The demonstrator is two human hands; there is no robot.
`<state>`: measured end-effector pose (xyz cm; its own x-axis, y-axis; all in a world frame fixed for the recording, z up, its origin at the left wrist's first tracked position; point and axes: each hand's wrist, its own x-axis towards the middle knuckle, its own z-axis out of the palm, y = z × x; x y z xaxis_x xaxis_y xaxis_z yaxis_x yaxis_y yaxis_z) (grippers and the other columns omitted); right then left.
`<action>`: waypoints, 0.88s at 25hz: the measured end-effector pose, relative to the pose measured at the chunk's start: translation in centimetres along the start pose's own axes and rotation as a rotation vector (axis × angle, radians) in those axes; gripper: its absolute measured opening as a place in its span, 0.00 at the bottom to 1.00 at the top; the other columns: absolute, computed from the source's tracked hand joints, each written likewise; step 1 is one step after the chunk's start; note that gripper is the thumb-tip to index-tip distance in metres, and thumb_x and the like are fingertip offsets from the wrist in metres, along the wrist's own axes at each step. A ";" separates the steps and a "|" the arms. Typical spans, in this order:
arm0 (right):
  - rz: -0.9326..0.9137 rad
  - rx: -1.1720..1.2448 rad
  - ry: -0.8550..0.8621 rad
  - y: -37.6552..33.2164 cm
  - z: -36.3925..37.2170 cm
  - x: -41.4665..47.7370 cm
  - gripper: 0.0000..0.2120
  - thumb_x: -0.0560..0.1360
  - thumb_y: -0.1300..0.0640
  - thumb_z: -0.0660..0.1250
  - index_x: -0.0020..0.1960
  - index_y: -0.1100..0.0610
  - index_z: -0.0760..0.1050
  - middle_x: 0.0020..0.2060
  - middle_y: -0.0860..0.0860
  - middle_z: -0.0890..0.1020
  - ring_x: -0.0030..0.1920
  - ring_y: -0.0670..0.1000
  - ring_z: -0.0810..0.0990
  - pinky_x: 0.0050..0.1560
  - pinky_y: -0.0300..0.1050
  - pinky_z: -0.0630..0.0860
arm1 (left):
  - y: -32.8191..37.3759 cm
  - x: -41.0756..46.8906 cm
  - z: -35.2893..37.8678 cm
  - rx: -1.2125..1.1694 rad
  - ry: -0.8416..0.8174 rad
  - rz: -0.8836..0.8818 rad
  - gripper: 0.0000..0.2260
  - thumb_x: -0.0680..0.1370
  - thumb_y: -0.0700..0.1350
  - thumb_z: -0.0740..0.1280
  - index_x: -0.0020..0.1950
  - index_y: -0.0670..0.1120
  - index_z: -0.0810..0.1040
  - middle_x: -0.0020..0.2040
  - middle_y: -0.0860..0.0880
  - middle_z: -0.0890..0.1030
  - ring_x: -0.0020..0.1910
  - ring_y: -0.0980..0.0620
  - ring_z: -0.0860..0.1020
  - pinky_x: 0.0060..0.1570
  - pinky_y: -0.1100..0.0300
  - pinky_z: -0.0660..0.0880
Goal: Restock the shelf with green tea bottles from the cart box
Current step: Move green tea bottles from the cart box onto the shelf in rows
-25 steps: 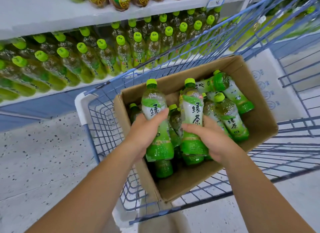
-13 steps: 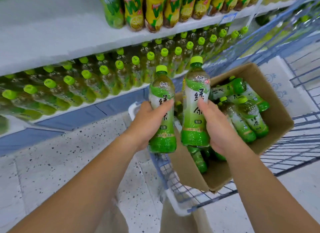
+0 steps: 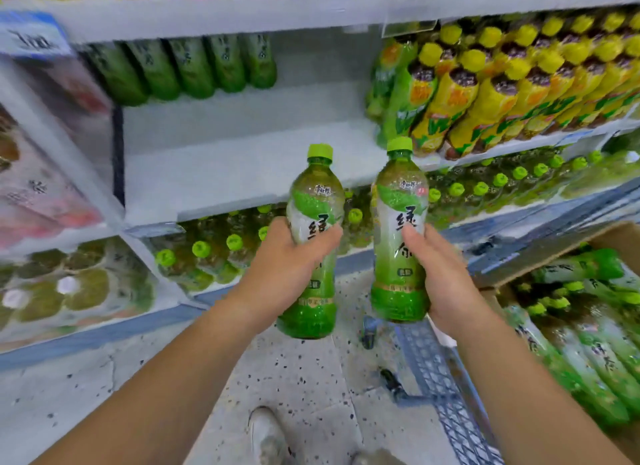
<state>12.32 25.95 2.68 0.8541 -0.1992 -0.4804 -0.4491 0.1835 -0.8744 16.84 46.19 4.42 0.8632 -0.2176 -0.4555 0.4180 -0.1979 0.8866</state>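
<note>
My left hand (image 3: 287,270) grips one green tea bottle (image 3: 313,208) upright by its middle. My right hand (image 3: 440,277) grips a second green tea bottle (image 3: 398,201) upright beside it. Both bottles are held in front of the white middle shelf (image 3: 242,160), which has a bare stretch with a row of green tea bottles (image 3: 187,66) at its back. The cardboard box (image 3: 540,257) with several more green tea bottles (image 3: 588,333) lying in it sits in the cart at the right.
Yellow-capped drink bottles (image 3: 502,84) fill the right part of the middle shelf. Green-capped bottles (image 3: 485,187) crowd the shelf below. The blue wire cart (image 3: 440,388) stands at lower right. My shoe (image 3: 266,433) is on the speckled floor.
Both hands lifted the two bottles out of the box and carried them up and left toward the shelf. The view turned from the cart toward the shelf.
</note>
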 end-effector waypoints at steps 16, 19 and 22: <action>-0.649 -0.062 0.023 -2.1 6.5 22.8 0.14 0.74 0.57 0.72 0.56 0.44 0.77 0.46 0.43 0.86 0.46 0.46 0.86 0.46 0.50 0.82 | 1.3 19.4 -3.1 0.029 0.239 0.596 0.17 0.73 0.50 0.75 0.58 0.60 0.74 0.50 0.61 0.84 0.49 0.62 0.83 0.50 0.57 0.80; -0.753 -0.071 0.008 -2.2 7.0 25.7 0.14 0.74 0.55 0.72 0.56 0.41 0.76 0.46 0.40 0.86 0.46 0.43 0.85 0.45 0.45 0.82 | 1.2 22.4 -2.7 0.040 0.273 0.741 0.18 0.74 0.50 0.75 0.59 0.61 0.72 0.52 0.62 0.83 0.50 0.65 0.82 0.50 0.61 0.79; -0.855 -0.097 -0.034 -2.1 7.6 28.3 0.15 0.75 0.53 0.73 0.59 0.42 0.76 0.49 0.40 0.86 0.50 0.41 0.84 0.51 0.46 0.81 | 0.4 25.3 -2.0 0.048 0.336 0.842 0.18 0.74 0.50 0.75 0.58 0.59 0.71 0.51 0.61 0.83 0.48 0.68 0.80 0.43 0.71 0.77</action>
<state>39.42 27.29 -8.54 0.9160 -0.2018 0.3467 0.3329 -0.0998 -0.9377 39.41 42.51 -6.58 0.9181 -0.0190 0.3959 -0.3945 -0.1406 0.9081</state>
